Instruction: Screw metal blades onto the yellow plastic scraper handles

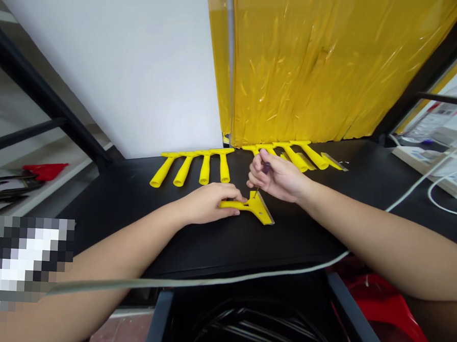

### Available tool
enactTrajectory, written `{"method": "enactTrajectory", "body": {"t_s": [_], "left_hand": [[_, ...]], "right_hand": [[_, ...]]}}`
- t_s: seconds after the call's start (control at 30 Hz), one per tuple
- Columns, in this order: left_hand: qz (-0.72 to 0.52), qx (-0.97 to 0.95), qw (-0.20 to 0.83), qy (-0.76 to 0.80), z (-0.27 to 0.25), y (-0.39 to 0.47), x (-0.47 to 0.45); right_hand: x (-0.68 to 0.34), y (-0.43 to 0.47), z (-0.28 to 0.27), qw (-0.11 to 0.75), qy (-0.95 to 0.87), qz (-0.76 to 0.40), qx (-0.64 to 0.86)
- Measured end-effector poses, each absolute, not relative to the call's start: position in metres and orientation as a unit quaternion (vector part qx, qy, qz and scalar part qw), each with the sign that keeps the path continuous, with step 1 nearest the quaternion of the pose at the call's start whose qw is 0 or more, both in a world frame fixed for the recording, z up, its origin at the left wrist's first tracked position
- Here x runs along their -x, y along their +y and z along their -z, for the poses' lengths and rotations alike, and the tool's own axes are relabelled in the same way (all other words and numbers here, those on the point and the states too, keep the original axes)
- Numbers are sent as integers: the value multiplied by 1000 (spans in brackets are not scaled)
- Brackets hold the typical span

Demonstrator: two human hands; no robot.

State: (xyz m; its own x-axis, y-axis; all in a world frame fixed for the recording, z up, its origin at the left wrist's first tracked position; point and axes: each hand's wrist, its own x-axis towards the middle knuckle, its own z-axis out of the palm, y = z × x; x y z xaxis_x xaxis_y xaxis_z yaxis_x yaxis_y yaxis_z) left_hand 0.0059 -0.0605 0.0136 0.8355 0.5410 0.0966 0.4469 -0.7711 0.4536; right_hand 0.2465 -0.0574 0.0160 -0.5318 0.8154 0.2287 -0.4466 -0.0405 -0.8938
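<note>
Yellow handle (230,205) pinched, your left hand (211,202) holds the scraper (262,209); your right hand (276,176) curls round a screwdriver (266,168) above the scraper's head (256,203). Lengthwise, the scraper lies left to right on the tabletop (209,251), blade (268,211) rightward.

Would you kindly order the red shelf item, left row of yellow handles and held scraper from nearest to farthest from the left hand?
1. Held scraper: in the left hand.
2. Left row of yellow handles: beyond the hand.
3. Red shelf item: far left.
</note>
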Motion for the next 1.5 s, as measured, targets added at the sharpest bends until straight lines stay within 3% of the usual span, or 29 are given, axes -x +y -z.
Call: {"method": "enactTrajectory", "body": {"t_s": [0.43,0.97,1.5], "left_hand": [[-113,-933,221,259,-17,-62,-6],[-122,-931,201,278,-11,-57,-1],[-122,-922,222,291,-12,-56,-1]], "right_hand": [[-259,-59,-33,475,-487,-712,172],[-260,-73,-34,357,-521,-760,154],[-260,-76,-32,348,-526,-765,132]]}}
